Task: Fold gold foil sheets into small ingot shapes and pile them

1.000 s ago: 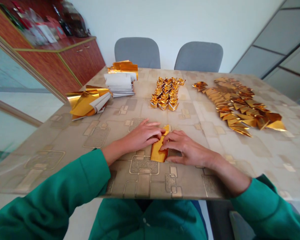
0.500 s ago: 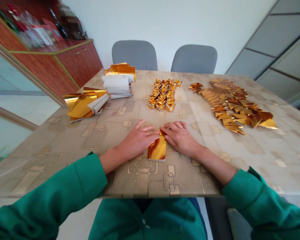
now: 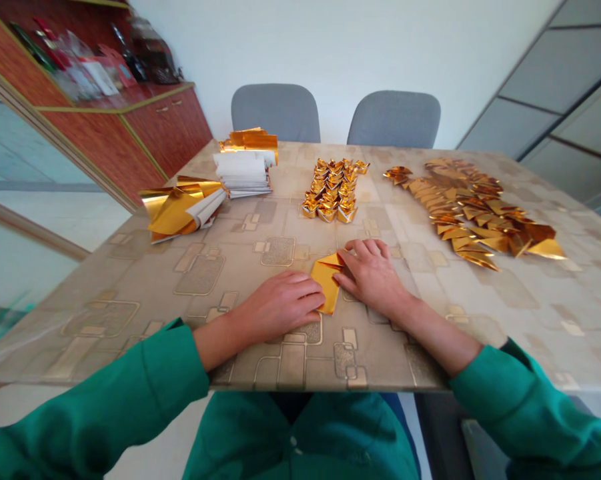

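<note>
A partly folded piece of gold foil paper [image 3: 326, 283] lies on the table in front of me, its far end folded to a slant. My left hand [image 3: 287, 303] is closed at the paper's lower left edge, fingers together and pressing on it. On the other side, my right hand [image 3: 373, 272] grips the upper right edge, thumb on the gold face and fingers curled by the slanted end. The undersides of both hands are hidden.
Several folded gold ingot shapes [image 3: 330, 190] stand in rows beyond my hands. At left are loose gold sheets [image 3: 180, 207] and a white-backed paper stack [image 3: 243, 173]. Many flat folded gold pieces [image 3: 473, 207] spread at right. Two grey chairs [image 3: 275, 110] stand behind the table.
My left hand has moved from the paper's far end down to its lower left edge, fingers drawing together. The paper's far end now shows a slanted fold.
</note>
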